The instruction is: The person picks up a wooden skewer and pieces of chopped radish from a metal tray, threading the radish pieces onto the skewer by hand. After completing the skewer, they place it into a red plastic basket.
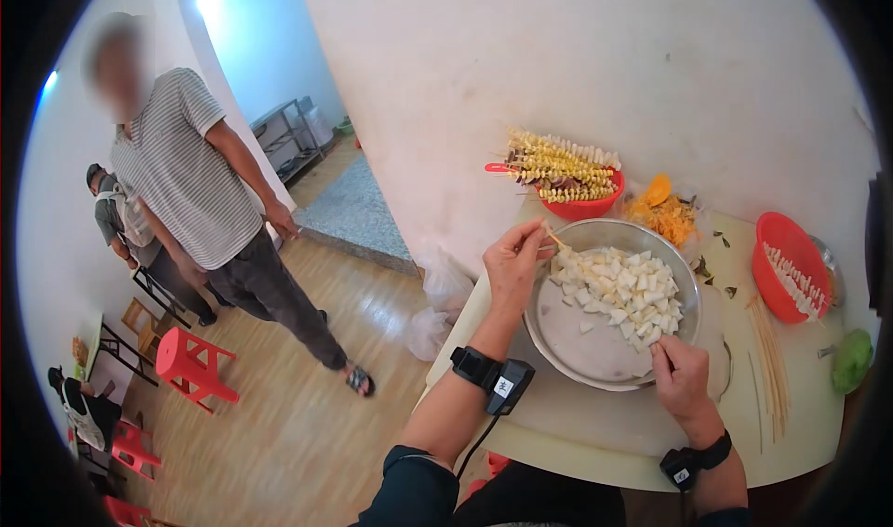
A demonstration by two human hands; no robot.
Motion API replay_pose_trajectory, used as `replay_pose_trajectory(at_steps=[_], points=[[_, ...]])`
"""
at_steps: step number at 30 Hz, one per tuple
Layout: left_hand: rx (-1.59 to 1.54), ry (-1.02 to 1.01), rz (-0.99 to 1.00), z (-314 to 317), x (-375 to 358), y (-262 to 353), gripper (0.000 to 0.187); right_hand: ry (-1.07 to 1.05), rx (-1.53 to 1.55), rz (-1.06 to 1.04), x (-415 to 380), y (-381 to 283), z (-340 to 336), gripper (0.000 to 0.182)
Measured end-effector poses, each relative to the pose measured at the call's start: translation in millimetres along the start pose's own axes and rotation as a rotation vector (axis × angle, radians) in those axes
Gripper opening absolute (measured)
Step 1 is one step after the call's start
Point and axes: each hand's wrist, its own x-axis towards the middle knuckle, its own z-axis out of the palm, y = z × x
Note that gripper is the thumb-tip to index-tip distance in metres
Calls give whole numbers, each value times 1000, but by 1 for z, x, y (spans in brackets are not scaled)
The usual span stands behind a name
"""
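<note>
A wide metal basin [569, 346] on the table holds a heap of white cut cubes [642, 290]. At its far left rim, my left hand [516, 262] is closed, with thumb and fingertips pinching a thin wooden skewer [556, 240] that slants down over the cubes. My right hand [681, 375] is at the near right rim, its thumb and forefinger pinched together at the edge of the heap. What lies between those fingertips I cannot tell.
Loaded skewers [563, 169] lie across a red bowl [584, 209] behind the basin, beside orange shreds [668, 218]. Rightward are another red bowl [786, 262] with white pieces, bare skewers [768, 369] and a green bag [851, 361]. A person [186, 155] stands at left near a red stool [191, 364].
</note>
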Motion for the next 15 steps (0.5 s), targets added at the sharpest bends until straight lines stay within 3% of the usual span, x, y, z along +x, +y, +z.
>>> replay_pose_trajectory(at_steps=[2,4,5,7,14,15], points=[[1,-11,-1,2,-2,-1,18,3,1,-1,1,-1,1,6],[143,-204,14,10,-10,-4,17,5,-4,-2,2,-1,1,7],[140,-204,13,15,-16,-2,17,7,5,-7,3,-1,1,7],[378,-451,49,26,-28,3,17,10,12,-13,3,-1,1,7],[529,-442,232,31,-36,23,17,31,-1,24,1,2,3,6],[606,-339,227,28,-33,41,17,38,15,34,1,2,3,6]])
